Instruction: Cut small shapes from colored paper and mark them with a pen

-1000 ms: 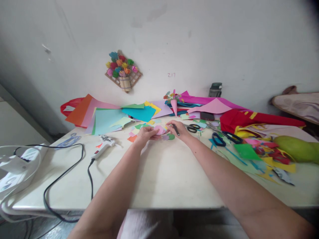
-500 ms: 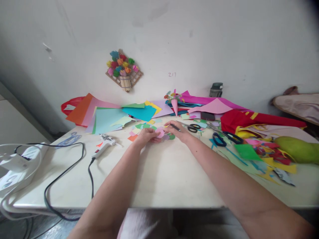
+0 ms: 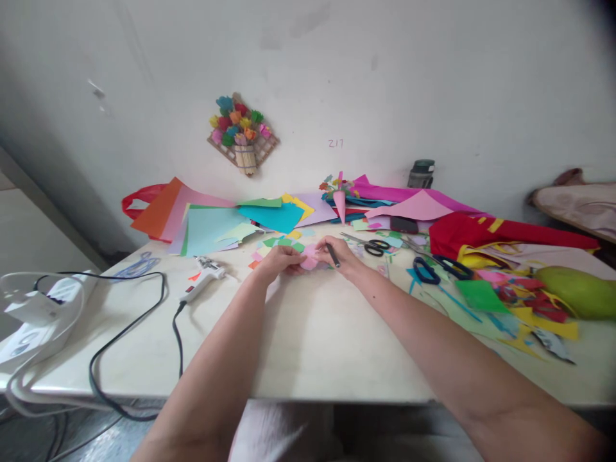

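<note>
Just above the middle of the frame, both hands meet over a small pink paper piece (image 3: 309,256) held just above the pale surface (image 3: 312,333). The left hand (image 3: 280,260) has its grip closed on the paper's left edge, fingers curled around it. The right hand (image 3: 341,253) has its grip pinched shut on a black pen (image 3: 333,255), which slants down toward the paper, and its fingertips touch the paper's right side. Small coloured paper scraps (image 3: 279,243) lie just behind the hands. A glue gun (image 3: 202,282) lies to the left, its black cord trailing toward the near edge. Black-handled scissors (image 3: 375,246) and blue-handled scissors (image 3: 426,269) lie to the right among cuttings. Large coloured sheets (image 3: 216,221) fan out along the wall.
</note>
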`<action>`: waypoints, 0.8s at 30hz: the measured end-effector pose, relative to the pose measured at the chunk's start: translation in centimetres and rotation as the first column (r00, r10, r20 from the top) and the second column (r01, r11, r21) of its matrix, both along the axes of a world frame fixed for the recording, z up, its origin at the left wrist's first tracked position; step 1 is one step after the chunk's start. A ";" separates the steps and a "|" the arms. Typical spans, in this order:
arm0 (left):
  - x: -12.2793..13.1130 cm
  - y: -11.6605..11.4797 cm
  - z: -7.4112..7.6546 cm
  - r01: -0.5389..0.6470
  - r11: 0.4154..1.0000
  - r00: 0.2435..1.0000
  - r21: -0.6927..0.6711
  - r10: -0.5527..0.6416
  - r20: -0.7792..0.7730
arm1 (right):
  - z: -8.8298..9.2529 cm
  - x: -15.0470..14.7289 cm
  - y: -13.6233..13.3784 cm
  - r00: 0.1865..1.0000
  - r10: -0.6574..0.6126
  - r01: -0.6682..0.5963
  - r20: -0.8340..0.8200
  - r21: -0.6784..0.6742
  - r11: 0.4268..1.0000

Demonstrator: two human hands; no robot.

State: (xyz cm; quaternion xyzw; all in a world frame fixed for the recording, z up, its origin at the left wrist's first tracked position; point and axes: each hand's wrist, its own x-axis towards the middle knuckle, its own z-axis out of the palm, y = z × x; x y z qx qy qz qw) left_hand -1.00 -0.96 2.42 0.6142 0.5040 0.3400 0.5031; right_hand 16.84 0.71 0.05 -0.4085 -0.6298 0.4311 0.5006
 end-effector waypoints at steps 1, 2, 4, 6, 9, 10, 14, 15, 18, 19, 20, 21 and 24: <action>-0.1 0.0 0.1 -0.013 0.999 0.999 0.038 0.015 -0.042 | -0.1 0.0 0.0 1.000 0.000 0.000 0.004 0.007 1.000; -0.1 0.0 0.2 -0.025 0.996 0.996 0.081 0.032 -0.084 | -0.2 -0.1 0.0 1.000 -0.001 0.001 0.013 0.014 1.000; -0.2 -0.1 0.3 -0.028 0.987 0.988 0.158 0.051 -0.144 | -0.2 -0.2 -0.1 0.999 -0.004 0.003 0.036 0.020 1.000; -0.3 -0.1 0.3 -0.018 0.982 0.983 0.191 0.052 -0.175 | -0.2 -0.2 -0.2 0.998 -0.006 0.005 0.059 0.012 1.000; -0.4 0.1 0.0 -0.023 0.980 0.973 0.198 0.067 -0.220 | -0.1 -0.3 -0.2 0.996 -0.037 0.037 0.080 -0.006 0.999; -0.4 0.3 -0.2 -0.031 0.978 0.968 0.206 0.081 -0.239 | -0.1 -0.3 -0.2 0.994 -0.057 0.057 0.089 -0.003 0.998; -0.5 1.0 -0.9 -0.068 0.959 0.920 0.274 0.166 -0.354 | -0.3 -0.3 0.1 0.977 -0.140 0.130 0.164 0.068 0.989; -0.4 1.1 -1.1 -0.067 0.957 0.900 0.283 0.181 -0.396 | -0.4 -0.3 0.2 0.968 -0.162 0.145 0.193 0.098 0.984; -0.2 1.3 -1.1 -0.051 0.953 0.836 0.299 0.205 -0.509 | -0.8 -0.4 0.3 0.925 -0.223 0.163 0.306 0.211 0.964; -0.1 1.4 -1.1 -0.048 0.952 0.817 0.302 0.211 -0.537 | -1.0 -0.4 0.3 0.902 -0.234 0.149 0.362 0.248 0.957; 0.0 1.3 -1.0 -0.047 0.951 0.800 0.306 0.219 -0.559 | -1.1 -0.4 0.2 0.875 -0.238 0.123 0.422 0.282 0.952; 0.1 1.3 -1.0 -0.044 0.950 0.784 0.308 0.224 -0.579 | -1.2 -0.3 0.2 0.843 -0.237 0.089 0.482 0.310 0.946; 0.3 1.3 -0.9 -0.040 0.949 0.744 0.313 0.238 -0.625 | -1.3 -0.2 0.0 0.762 -0.250 -0.006 0.598 0.392 0.920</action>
